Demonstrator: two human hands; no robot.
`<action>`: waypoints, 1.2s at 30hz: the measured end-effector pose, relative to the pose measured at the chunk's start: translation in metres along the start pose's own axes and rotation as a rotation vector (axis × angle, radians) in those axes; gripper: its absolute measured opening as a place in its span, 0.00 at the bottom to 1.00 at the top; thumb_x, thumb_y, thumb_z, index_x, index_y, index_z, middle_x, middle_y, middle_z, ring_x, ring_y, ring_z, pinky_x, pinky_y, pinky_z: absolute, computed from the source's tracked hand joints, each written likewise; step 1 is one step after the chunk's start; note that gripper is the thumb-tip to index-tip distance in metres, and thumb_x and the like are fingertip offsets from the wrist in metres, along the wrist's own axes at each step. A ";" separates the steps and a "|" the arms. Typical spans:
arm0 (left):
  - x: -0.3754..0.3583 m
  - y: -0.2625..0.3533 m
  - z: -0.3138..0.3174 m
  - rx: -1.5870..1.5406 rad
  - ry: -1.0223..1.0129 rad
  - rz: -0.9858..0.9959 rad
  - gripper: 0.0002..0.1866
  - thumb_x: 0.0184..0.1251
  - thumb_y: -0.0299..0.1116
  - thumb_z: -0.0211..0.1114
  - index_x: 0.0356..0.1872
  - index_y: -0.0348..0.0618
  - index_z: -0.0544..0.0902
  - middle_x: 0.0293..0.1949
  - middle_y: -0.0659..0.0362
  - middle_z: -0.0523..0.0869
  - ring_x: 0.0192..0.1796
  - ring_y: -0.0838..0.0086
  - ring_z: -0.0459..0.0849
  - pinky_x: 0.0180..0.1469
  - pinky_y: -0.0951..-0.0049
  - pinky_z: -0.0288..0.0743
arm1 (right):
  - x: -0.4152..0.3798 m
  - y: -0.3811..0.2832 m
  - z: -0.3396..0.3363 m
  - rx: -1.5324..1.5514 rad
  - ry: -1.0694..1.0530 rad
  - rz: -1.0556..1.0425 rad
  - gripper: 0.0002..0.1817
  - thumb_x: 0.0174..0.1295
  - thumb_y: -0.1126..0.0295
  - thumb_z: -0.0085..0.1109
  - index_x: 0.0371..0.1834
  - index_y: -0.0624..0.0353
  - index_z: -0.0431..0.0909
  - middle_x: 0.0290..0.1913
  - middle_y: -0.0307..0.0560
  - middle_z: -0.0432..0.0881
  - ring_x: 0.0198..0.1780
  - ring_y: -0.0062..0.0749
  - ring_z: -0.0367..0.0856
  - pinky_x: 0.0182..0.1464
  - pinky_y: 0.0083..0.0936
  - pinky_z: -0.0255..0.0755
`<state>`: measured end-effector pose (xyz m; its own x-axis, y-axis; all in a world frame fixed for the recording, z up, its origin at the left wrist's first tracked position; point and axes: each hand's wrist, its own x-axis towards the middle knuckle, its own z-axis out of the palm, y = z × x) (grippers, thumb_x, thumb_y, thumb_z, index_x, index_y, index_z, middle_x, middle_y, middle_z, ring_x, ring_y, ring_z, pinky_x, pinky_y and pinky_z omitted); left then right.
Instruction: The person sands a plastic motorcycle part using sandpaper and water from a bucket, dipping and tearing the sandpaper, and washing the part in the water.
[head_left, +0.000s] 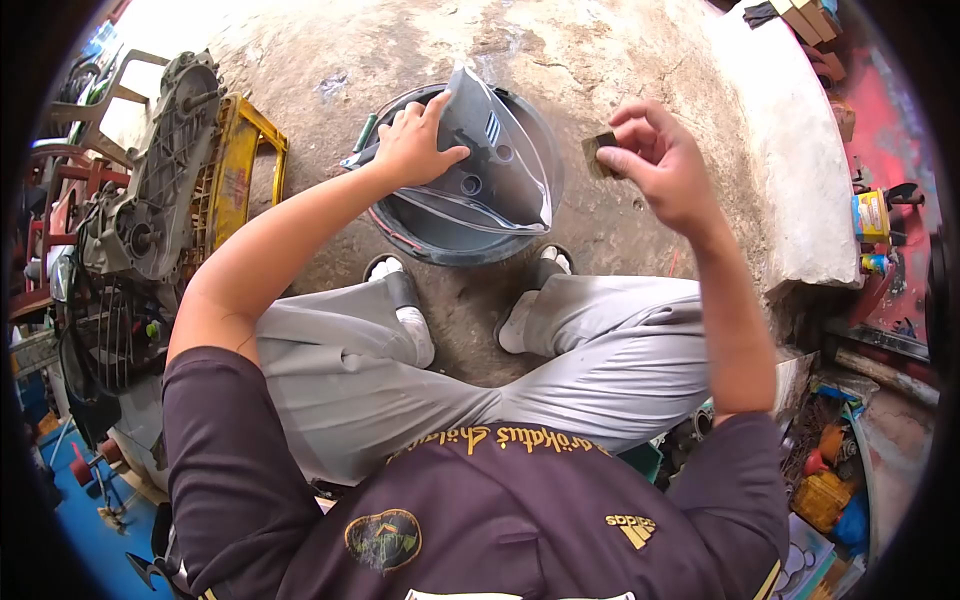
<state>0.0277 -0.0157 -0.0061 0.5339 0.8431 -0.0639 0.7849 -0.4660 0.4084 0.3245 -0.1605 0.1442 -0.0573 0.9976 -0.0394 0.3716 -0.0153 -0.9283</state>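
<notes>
A grey panel [500, 165] with a pale edge and a round hole lies across a dark round basin [455, 245] on the floor in front of my feet. My left hand [415, 145] rests on the panel's upper left part, fingers spread and thumb apart. To the right of the basin, my right hand [655, 165] is raised, holding a small brownish flat block [600, 155] between thumb and fingers. The block is apart from the panel.
A yellow crate [235, 170] and a metal engine casing [165, 180] stand at the left. A whitish concrete ledge [805, 170] runs along the right. Beyond it are a yellow can [870, 217] and assorted parts. Worn concrete floor [600, 60] surrounds the basin.
</notes>
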 end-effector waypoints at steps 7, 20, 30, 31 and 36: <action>-0.009 0.000 -0.005 0.013 0.192 0.117 0.42 0.64 0.57 0.75 0.78 0.55 0.74 0.54 0.46 0.82 0.58 0.50 0.85 0.63 0.50 0.76 | -0.013 0.030 0.044 -0.166 0.122 0.142 0.09 0.67 0.74 0.72 0.34 0.58 0.78 0.26 0.35 0.79 0.29 0.15 0.71 0.34 0.22 0.66; 0.040 -0.001 0.026 0.322 0.129 0.712 0.34 0.76 0.56 0.64 0.81 0.71 0.69 0.65 0.55 0.77 0.72 0.61 0.71 0.68 0.45 0.59 | -0.010 0.077 0.070 -0.426 0.090 0.125 0.07 0.67 0.72 0.70 0.44 0.63 0.88 0.36 0.38 0.90 0.38 0.19 0.83 0.42 0.24 0.77; 0.007 0.000 0.038 0.207 0.197 0.519 0.34 0.80 0.56 0.63 0.83 0.69 0.69 0.85 0.54 0.64 0.84 0.51 0.63 0.76 0.37 0.64 | -0.044 0.100 0.177 -0.186 0.458 0.061 0.08 0.64 0.70 0.73 0.44 0.60 0.91 0.40 0.45 0.91 0.44 0.38 0.86 0.51 0.35 0.78; 0.002 -0.004 0.039 0.209 0.197 0.517 0.34 0.80 0.56 0.63 0.83 0.69 0.69 0.85 0.54 0.64 0.84 0.51 0.63 0.76 0.37 0.64 | -0.041 0.099 0.175 -0.293 0.415 -0.062 0.10 0.63 0.69 0.74 0.45 0.59 0.92 0.42 0.46 0.91 0.46 0.43 0.85 0.53 0.38 0.77; 0.002 -0.009 0.036 0.264 0.120 0.531 0.37 0.81 0.60 0.58 0.87 0.72 0.62 0.89 0.53 0.56 0.89 0.50 0.53 0.84 0.39 0.55 | -0.036 0.126 0.178 -0.564 0.387 -0.149 0.14 0.62 0.67 0.75 0.51 0.56 0.91 0.48 0.41 0.88 0.53 0.43 0.82 0.56 0.42 0.72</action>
<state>0.0328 -0.0195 -0.0427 0.8468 0.4945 0.1960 0.4808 -0.8692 0.1157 0.2089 -0.2108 -0.0373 0.1500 0.9405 0.3049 0.8158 0.0564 -0.5755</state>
